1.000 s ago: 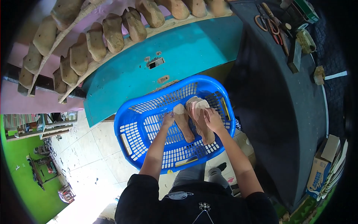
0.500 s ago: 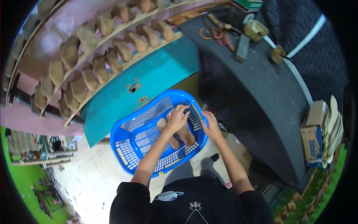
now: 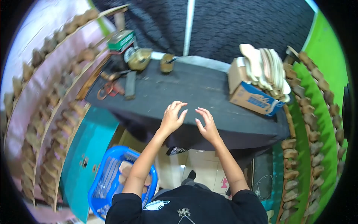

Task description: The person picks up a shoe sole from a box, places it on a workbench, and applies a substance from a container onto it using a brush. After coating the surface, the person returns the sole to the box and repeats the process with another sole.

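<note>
your left hand [image 3: 172, 118] and right hand [image 3: 207, 126] are both open, fingers bent, with nothing in them. under and past them is a wide table covered in black cloth [image 3: 190, 87], dotted with pale specks. low and left of your left hand, a blue plastic basket with holes [image 3: 97, 177] has smooth tan pieces [image 3: 125, 168] inside.

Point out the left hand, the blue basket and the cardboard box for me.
Left hand [image 3: 171, 118], head view: back of the hand.
Blue basket [image 3: 118, 150], head view: far rim.
Cardboard box [image 3: 250, 96], head view: printed side facing the person.
</note>
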Demonstrator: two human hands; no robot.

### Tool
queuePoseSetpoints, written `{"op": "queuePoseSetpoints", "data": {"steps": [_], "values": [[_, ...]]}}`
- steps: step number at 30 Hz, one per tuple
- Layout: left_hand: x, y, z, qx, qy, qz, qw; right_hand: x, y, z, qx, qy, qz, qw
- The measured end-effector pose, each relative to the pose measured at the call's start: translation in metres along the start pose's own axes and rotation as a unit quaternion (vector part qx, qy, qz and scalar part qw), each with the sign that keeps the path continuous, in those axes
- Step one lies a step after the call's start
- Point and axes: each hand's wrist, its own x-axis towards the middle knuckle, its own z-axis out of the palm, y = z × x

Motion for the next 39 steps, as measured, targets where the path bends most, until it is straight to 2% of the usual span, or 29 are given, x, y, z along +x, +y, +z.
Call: {"op": "queuePoseSetpoints", "data": {"steps": [8, 10, 11, 13, 16, 18, 19, 22, 33, 37, 39], "values": [[0.115, 0.07, 0.09, -0.07, -0.007, 0.12, 0.99, 0.01, 0.072, -0.129, -0.085, 0.185, 0.031, 0.979], [0.138, 0.082, 0.118, -0.171, -0.05, 0.064, 0.982, 0.014, 0.092, -0.155, -0.091, 0.219, 0.029, 0.971], [0.149, 0.089, 0.132, -0.172, -0.053, 0.069, 0.981, 0.016, 0.102, -0.167, -0.093, 0.231, 0.028, 0.968], [0.171, 0.096, 0.162, -0.304, -0.076, -0.004, 0.95, 0.022, 0.117, -0.186, -0.096, 0.247, 0.028, 0.964], [0.206, 0.096, 0.206, -0.338, -0.056, -0.013, 0.94, 0.035, 0.131, -0.207, -0.131, 0.281, 0.021, 0.951], [0.226, 0.095, 0.227, -0.363, -0.036, -0.036, 0.931, 0.048, 0.133, -0.212, -0.244, 0.307, 0.072, 0.917], [0.234, 0.096, 0.233, -0.375, -0.052, -0.059, 0.924, 0.056, 0.142, -0.212, -0.299, 0.328, 0.052, 0.895], [0.248, 0.1, 0.246, -0.404, -0.068, -0.103, 0.906, 0.079, 0.156, -0.212, -0.35, 0.304, 0.059, 0.884], [0.265, 0.098, 0.26, -0.488, -0.116, -0.16, 0.85, 0.109, 0.175, -0.206, -0.344, 0.301, 0.082, 0.886], [0.271, 0.105, 0.252, -0.472, -0.116, -0.159, 0.859, 0.114, 0.177, -0.205, -0.351, 0.308, 0.083, 0.88], [0.272, 0.108, 0.246, -0.506, -0.122, -0.183, 0.834, 0.115, 0.177, -0.205, -0.349, 0.316, 0.091, 0.877]]}}
